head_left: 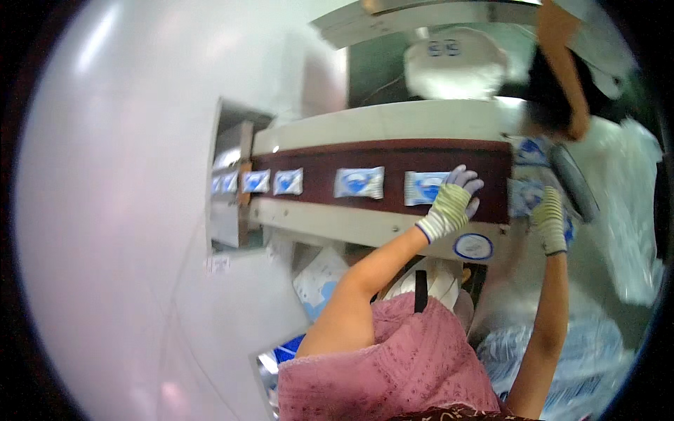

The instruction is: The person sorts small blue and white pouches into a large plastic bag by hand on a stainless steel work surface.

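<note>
Blue-and-white packets lie in a row on a dark red conveyor belt (316,151). My left hand (453,202), in a striped glove with pale fingertips, reaches over the belt with fingers apart. It overlaps the right end of the nearest packet (421,188); whether it touches the packet is hard to see. Farther left lie another packet (359,183) and a smaller-looking one (288,182). Past the belt's right end, my gloved right hand (550,221) is at a packet (524,196) among others. Its fingers are blurred, so their grip is unclear.
Opposite, a person's bare arm (565,77) reaches down near a packet (531,151) at the belt's end. A grey curved object (572,184) stands beside my right hand. Clear plastic (632,217) hangs at the right; wrapped bundles (576,358) sit below. A wall opening (232,126) surrounds the belt's left end.
</note>
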Demonstrator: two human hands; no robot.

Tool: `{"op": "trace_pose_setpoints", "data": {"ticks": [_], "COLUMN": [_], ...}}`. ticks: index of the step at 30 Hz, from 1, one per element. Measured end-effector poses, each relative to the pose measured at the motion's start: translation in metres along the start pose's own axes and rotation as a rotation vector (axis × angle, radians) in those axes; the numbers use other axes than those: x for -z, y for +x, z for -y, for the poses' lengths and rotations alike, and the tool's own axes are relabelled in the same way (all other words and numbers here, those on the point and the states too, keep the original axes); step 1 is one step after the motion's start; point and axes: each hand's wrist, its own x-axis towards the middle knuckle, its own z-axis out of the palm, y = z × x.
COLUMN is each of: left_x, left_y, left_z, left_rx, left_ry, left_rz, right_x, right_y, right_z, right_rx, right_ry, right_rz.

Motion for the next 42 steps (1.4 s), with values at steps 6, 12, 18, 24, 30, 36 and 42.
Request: {"op": "trace_pose_setpoints", "data": {"ticks": [6,12,18,24,30,36,42], "left_x": [0.075,0.159,0.284,0.342,0.342,0.321,0.313], "left_y": [-0.132,-0.245,-0.338,-0.42,-0.46,-0.492,-0.502], "left_z": [0.058,0.178,0.294,0.381,0.401,0.402,0.397], "left_rx": [0.372,0.575,0.716,0.839,0.87,0.83,0.81], "left_ry": [0.276,0.491,0.65,0.828,0.931,0.873,0.894], "left_rz": [-0.237,-0.429,-0.465,-0.506,-0.521,-0.571,-0.501], "right_x": [0.034,0.013,-0.056,-0.164,-0.254,-0.313,-0.355], "right_y": [0.008,-0.026,0.046,0.103,0.132,0.145,0.15], "right_z": [0.108,0.196,0.169,0.27,0.347,0.391,0.411], "right_rx": [0.531,0.541,0.298,0.21,0.167,0.151,0.145], "right_ry": [0.578,0.562,0.233,0.31,0.328,0.359,0.416], "right_rz": [-0.479,-0.354,-0.509,-0.295,-0.162,-0.047,0.02]}}
